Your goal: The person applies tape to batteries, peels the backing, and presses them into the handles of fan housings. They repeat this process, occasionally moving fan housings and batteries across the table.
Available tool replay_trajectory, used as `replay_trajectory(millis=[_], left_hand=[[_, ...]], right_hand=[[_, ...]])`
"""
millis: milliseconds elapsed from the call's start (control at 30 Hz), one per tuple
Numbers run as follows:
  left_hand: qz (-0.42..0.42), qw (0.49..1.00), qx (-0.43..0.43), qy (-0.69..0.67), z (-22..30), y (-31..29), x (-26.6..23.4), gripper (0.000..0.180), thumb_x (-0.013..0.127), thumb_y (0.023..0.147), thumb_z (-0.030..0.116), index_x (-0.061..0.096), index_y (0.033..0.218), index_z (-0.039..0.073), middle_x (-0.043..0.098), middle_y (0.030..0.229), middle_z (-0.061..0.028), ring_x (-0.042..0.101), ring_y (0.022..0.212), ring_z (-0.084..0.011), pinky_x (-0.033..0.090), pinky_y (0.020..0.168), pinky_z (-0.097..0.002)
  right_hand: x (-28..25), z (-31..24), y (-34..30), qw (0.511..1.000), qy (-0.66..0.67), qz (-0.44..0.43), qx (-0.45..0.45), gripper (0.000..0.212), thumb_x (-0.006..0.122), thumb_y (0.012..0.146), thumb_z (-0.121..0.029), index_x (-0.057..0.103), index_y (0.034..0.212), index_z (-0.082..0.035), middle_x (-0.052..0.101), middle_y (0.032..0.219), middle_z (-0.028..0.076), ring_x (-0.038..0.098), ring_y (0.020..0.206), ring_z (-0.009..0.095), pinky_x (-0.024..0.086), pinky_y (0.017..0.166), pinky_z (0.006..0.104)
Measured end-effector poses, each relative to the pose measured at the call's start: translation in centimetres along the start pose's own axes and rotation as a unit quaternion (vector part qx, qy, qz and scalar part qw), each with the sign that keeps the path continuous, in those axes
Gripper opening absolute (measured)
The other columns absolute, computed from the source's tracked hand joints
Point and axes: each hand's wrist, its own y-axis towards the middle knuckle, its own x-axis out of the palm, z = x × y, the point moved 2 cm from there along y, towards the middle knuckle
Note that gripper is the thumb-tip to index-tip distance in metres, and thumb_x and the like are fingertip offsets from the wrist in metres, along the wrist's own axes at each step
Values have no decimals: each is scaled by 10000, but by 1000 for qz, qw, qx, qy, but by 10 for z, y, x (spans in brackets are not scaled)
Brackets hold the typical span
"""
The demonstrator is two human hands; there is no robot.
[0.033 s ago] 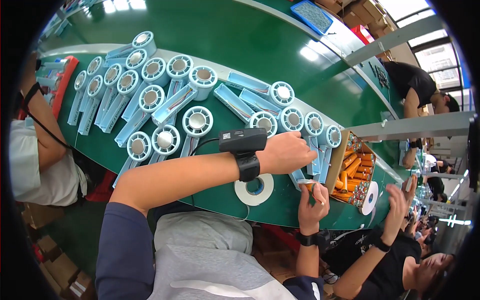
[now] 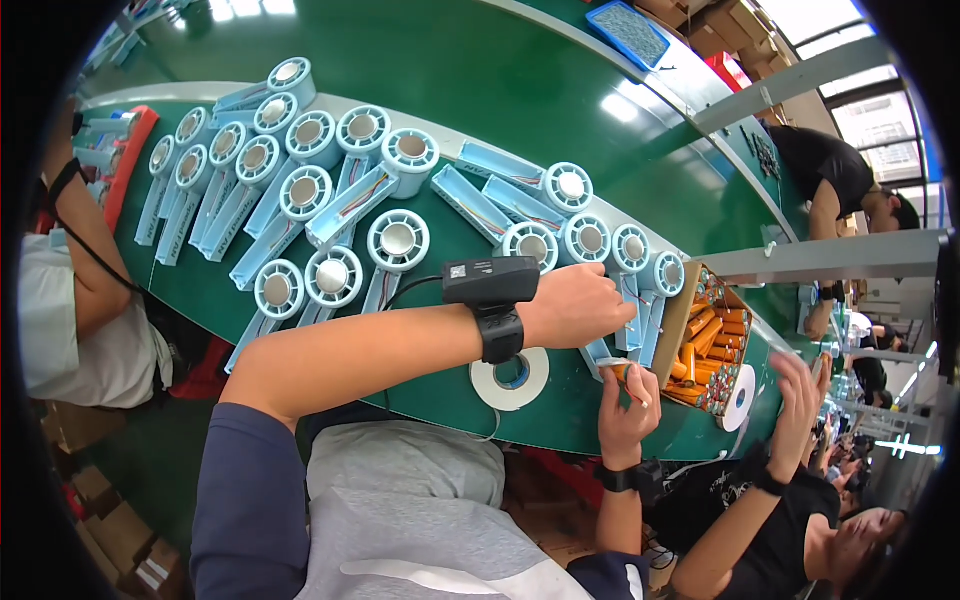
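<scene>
Orange cell (image 2: 620,372), left of the cardboard box (image 2: 678,335): right hand (image 2: 627,420) pinching it; a slack pinch could drop it. Left hand (image 2: 573,305) curled, fingertips hidden; we cannot tell its grip. Farther left, its wrist cable (image 2: 410,285), if tugged, could snag a blue fan housing (image 2: 398,240).

Left hand (image 2: 578,308), fingers curled, over light blue casings by the box; its grip is hidden. Right hand (image 2: 630,415) pinches an orange cylinder (image 2: 621,371) with a whitish piece at its upper end, just below the left hand. Black device (image 2: 490,281) on left wrist, dark strap (image 2: 621,479) on right. Light blue fan units (image 2: 398,240) with round heads spread across the green desk (image 2: 562,428), some showing wires. Cardboard box (image 2: 679,325) full of orange cylinders at right, white roll (image 2: 732,408) beside it; another white roll (image 2: 487,386) below left forearm. Co-worker's hand (image 2: 795,400) raised, far right.
</scene>
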Motion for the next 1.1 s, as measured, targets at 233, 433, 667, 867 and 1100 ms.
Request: replay_trajectory(millis=[233,433,667,867,1100], left_hand=[[29,997,-52,-58,-4,-6,-5,97,681,758,125,675,844,81,679,694,-105,688,714,-285,501,722,-396],[90,991,-69,-70,4,6,6,117,689,716,129,729,790,47,683,690,-139,691,709,-326,529,690,-447],[127,985,-100,-62,-3,3,10,114,675,706,146,731,722,48,678,678,-154,674,636,-330,515,607,-481],[38,984,-136,-109,-15,-3,-3,139,661,778,157,747,815,54,695,736,-168,677,679,-352,526,673,-479],[86,928,-202,-300,-31,-14,5,245,633,908,219,736,920,-3,701,803,-217,676,764,-397,524,734,-473]], right_hand=[[5,-11,37,978,-116,-175,-9,275,783,802,-35,679,1056,-36,652,850,107,645,742,280,514,641,368],[-3,-15,58,955,-142,-259,-3,194,722,867,-86,655,1041,-36,623,805,133,589,734,340,461,650,450],[-3,-8,91,908,-111,-401,-50,166,655,922,-163,667,1047,-56,639,815,150,564,741,347,439,684,481],[7,-5,105,877,-137,-460,-28,168,645,927,-189,677,1067,-103,656,773,173,617,721,385,470,655,501],[12,-2,98,876,-119,-468,-8,194,649,922,-217,676,1110,-174,651,721,203,659,676,409,508,600,521]])
